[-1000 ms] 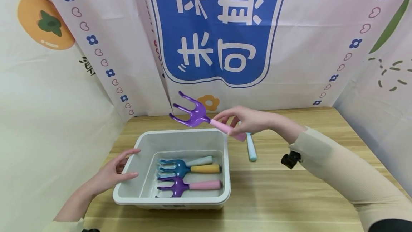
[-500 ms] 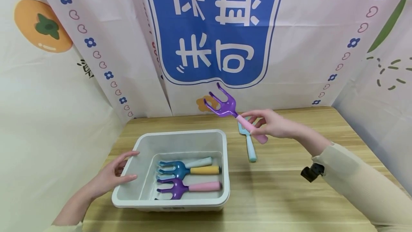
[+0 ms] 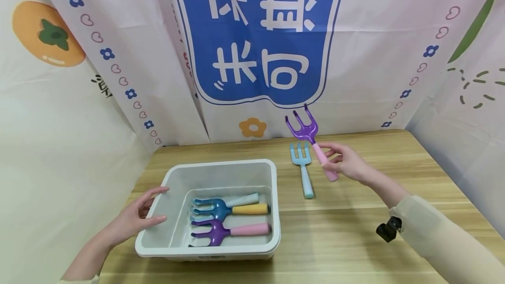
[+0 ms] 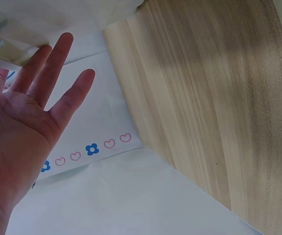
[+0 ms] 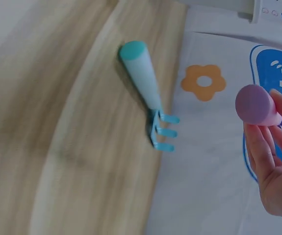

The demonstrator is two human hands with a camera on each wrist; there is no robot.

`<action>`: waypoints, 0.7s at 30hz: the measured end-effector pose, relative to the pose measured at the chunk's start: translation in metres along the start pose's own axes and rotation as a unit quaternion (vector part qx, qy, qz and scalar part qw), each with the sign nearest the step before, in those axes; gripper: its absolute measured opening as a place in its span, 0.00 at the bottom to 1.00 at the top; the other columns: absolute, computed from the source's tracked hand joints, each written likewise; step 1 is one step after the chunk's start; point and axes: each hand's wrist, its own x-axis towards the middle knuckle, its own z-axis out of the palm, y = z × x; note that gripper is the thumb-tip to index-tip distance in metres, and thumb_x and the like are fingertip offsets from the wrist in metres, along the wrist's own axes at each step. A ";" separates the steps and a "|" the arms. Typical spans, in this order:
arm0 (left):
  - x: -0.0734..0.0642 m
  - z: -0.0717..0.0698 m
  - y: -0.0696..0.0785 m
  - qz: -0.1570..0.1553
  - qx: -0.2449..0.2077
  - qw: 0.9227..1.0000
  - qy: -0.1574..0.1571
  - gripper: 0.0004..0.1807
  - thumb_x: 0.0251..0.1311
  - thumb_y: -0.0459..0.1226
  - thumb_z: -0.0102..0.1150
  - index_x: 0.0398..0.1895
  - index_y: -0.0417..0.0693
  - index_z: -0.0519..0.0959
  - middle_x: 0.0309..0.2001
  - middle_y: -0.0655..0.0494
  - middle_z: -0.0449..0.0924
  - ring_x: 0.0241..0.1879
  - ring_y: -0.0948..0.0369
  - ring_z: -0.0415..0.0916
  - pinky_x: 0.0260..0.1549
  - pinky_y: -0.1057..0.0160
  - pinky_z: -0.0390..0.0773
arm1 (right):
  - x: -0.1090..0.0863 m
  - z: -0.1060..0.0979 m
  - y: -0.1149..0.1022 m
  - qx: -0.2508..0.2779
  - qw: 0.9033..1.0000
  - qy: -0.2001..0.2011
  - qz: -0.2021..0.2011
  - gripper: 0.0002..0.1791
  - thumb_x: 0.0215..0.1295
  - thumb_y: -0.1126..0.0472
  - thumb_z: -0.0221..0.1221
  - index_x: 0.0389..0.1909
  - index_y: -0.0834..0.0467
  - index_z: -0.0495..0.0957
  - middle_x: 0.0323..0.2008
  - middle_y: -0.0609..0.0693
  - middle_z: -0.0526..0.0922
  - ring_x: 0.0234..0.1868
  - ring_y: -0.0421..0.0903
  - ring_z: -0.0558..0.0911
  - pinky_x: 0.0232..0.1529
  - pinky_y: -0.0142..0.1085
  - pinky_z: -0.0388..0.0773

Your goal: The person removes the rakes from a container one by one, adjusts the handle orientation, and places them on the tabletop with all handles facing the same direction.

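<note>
In the head view my right hand pinches the pink handle of a purple hand fork, held up with its tines pointing toward the wall. The right wrist view shows the handle's pink end between thumb and fingers. A light blue hand fork lies on the table just left of it. My left hand rests at the left rim of a pale grey plastic bin, index finger and thumb over the rim; its other fingers look straight in the left wrist view.
Inside the bin lie a purple fork with a pink handle, a blue fork with a yellow handle and a pale blue handle. A printed cloth wall stands behind the wooden table.
My right hand has carried the purple fork rightward from above the bin, past the light blue fork, turning it more upright. My left hand has stayed at the bin's rim.
</note>
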 end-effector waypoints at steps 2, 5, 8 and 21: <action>0.000 0.000 -0.001 0.000 -0.001 1.000 0.001 0.37 0.62 0.32 0.63 0.71 0.39 0.56 0.53 0.29 0.73 0.43 0.64 0.78 0.33 0.58 0.82 | 0.000 0.000 0.007 0.005 1.000 0.017 0.012 0.36 0.61 0.73 0.61 0.70 0.67 0.60 0.50 0.68 0.71 0.41 0.55 0.81 0.37 0.43 0.82; 0.000 0.000 -0.001 0.001 -0.004 1.000 -0.001 0.37 0.62 0.32 0.63 0.71 0.40 0.55 0.53 0.29 0.73 0.43 0.64 0.78 0.33 0.58 0.82 | 0.000 0.000 0.016 0.010 0.999 0.038 0.024 0.36 0.60 0.74 0.60 0.70 0.66 0.60 0.50 0.69 0.71 0.41 0.56 0.81 0.37 0.44 0.82; 0.000 0.000 -0.002 0.002 -0.004 1.000 -0.001 0.37 0.62 0.32 0.63 0.71 0.40 0.55 0.53 0.28 0.73 0.43 0.64 0.78 0.33 0.58 0.82 | 0.001 0.000 0.025 0.009 0.998 0.055 0.032 0.36 0.60 0.74 0.61 0.70 0.66 0.60 0.50 0.69 0.71 0.41 0.56 0.80 0.36 0.44 0.82; 0.000 0.000 -0.002 0.003 -0.003 1.000 0.003 0.37 0.62 0.32 0.63 0.71 0.39 0.56 0.53 0.28 0.73 0.43 0.64 0.78 0.33 0.58 0.82 | 0.010 0.011 0.059 -0.003 0.991 0.102 0.092 0.36 0.60 0.72 0.62 0.69 0.67 0.60 0.51 0.71 0.72 0.39 0.55 0.79 0.35 0.39 0.82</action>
